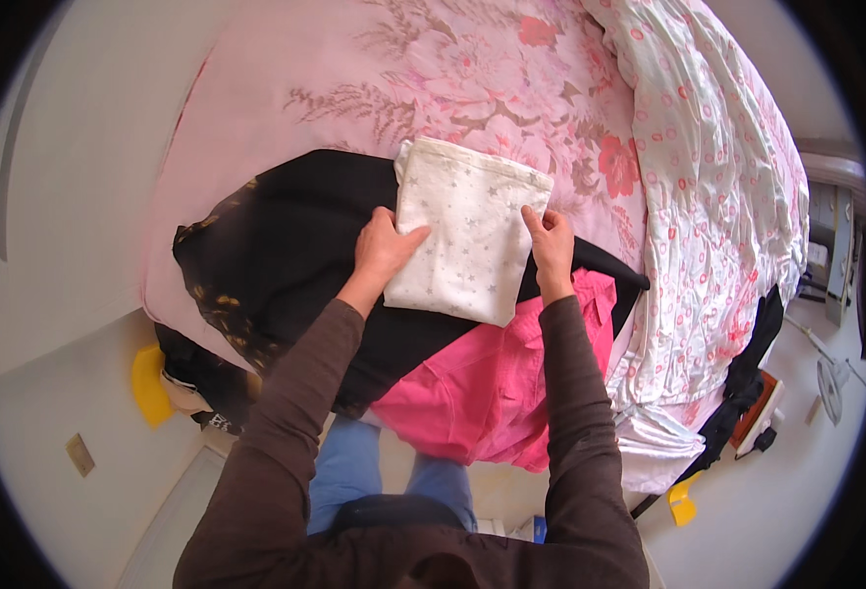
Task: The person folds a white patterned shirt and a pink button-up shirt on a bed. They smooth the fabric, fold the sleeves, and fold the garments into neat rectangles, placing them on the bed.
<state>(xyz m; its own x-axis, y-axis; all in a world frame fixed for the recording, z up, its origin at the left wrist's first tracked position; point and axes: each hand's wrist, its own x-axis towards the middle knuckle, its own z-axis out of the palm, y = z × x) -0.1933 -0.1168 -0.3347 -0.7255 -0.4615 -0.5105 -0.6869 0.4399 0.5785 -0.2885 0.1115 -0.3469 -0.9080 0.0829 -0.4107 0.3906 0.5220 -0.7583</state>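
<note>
Between my two hands is a folded white cloth (469,235) printed with small grey stars. My left hand (387,247) grips its left edge, thumb on top and fingers hidden beneath. At the opposite edge, my right hand (550,239) pinches the cloth, with the thumb on its upper face. Under it spreads a black garment (293,221) with a gold-patterned border on the left. A bright pink garment (462,390) lies partly over the black one and hangs off the bed's near edge.
The bed bears a pink floral sheet (462,66). Along its right side runs a rumpled white quilt (698,221) with pink circles. Yellow chair parts (149,383) and dark clothes (204,383) are at the left. A fan (832,383) stands on the right.
</note>
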